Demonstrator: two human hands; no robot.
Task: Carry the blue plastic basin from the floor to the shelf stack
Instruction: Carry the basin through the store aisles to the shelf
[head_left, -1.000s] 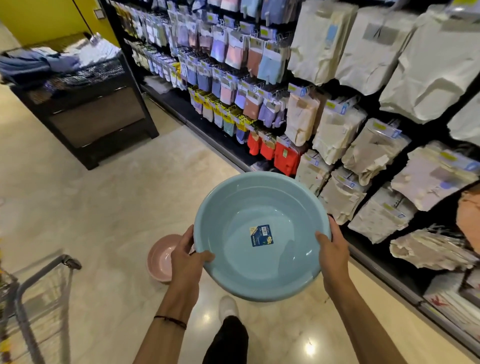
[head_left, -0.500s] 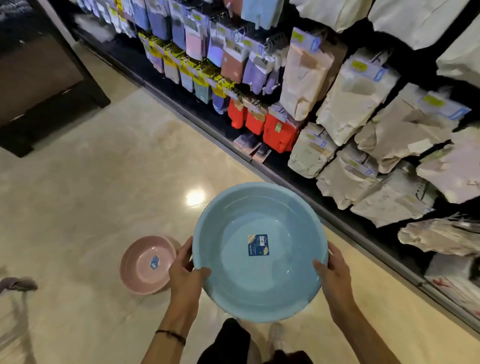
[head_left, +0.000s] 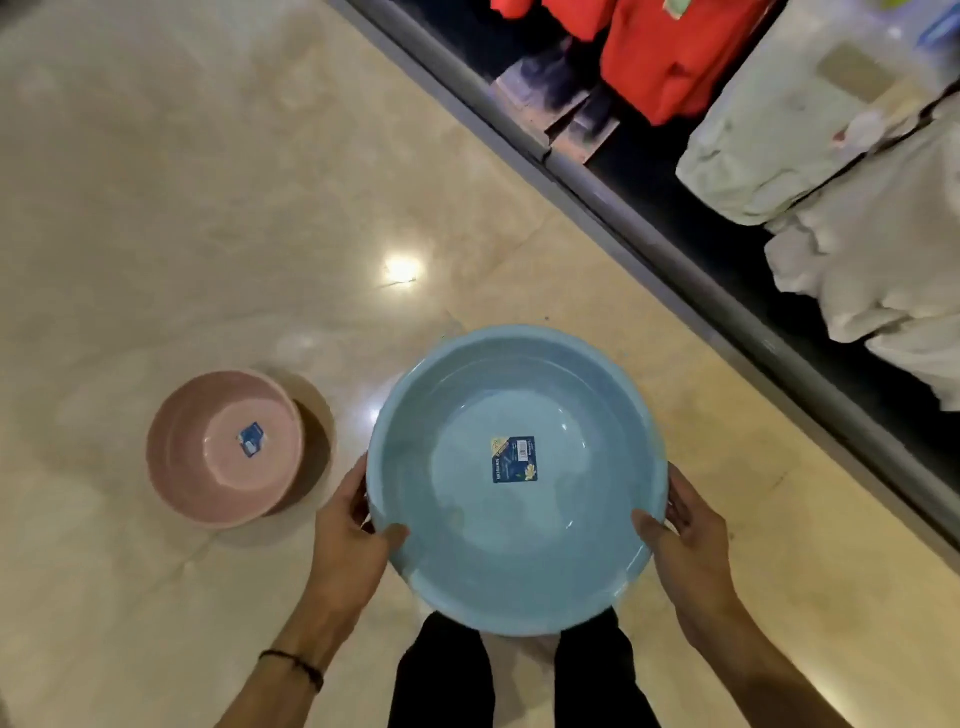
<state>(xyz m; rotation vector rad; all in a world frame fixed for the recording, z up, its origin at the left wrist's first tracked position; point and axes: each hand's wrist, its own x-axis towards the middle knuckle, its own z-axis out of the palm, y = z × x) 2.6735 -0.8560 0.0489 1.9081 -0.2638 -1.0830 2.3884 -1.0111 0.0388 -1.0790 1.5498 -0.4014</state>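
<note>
The round blue plastic basin is held level in front of me, above my legs, with a dark label stuck to its inside bottom. My left hand grips its left rim, thumb inside the bowl. My right hand grips the right rim in the same way. No stack of basins is in view.
A pink basin with a small label sits on the shiny beige floor to my left. A dark shelf base runs diagonally on the right, hung with red packs and pale wrapped goods. My dark trouser legs show below.
My view has tipped down toward the floor; the upper shelves have left the frame. The blue basin stays in both hands, now lower in view and nearer the pink basin.
</note>
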